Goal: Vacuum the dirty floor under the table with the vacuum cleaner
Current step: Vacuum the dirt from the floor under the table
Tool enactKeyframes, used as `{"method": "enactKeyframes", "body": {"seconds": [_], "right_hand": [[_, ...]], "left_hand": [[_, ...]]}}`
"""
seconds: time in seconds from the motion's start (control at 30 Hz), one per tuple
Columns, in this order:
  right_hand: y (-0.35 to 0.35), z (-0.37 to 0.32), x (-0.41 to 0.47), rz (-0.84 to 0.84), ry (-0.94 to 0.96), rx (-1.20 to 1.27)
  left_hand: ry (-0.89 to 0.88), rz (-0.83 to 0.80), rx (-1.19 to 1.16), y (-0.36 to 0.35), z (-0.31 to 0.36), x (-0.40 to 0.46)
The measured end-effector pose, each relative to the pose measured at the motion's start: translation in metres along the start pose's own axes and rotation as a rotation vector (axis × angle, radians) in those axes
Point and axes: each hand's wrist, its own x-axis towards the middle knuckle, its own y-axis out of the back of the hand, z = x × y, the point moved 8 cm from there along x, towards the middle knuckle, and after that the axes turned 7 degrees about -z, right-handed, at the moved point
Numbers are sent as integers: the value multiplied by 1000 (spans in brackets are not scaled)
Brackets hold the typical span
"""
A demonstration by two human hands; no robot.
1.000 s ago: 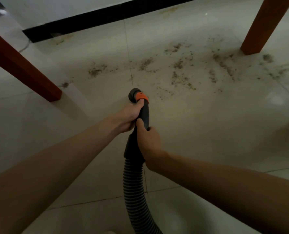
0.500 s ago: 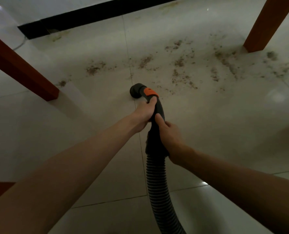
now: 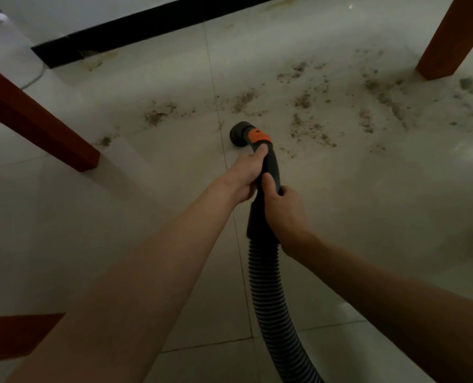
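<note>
Your left hand [image 3: 246, 175] grips black vacuum handle [image 3: 269, 167], fingers curled round it just below orange band [image 3: 260, 137]. Your right hand [image 3: 282, 208] grips same handle lower down, thumb along top, fingers wrapped round. Nozzle mouth [image 3: 238, 132] sits near floor [image 3: 340, 217], mid-floor, beside brown dirt patches [image 3: 307, 128]. Ribbed hose [image 3: 268, 294] trails toward bottom edge. Red-brown table legs [image 3: 36, 120] stand left and top right.
</note>
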Motion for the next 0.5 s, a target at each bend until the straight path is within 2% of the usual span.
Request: {"method": "enactKeyframes", "body": {"seconds": [0.27,0.5], "right_hand": [[-17,-13,20,-173,10,7],[-36,-21,39,-128,56,-42]], "left_hand": [[-55,169,53,36,7,24],[-46,159,11,53,16,42]]}}
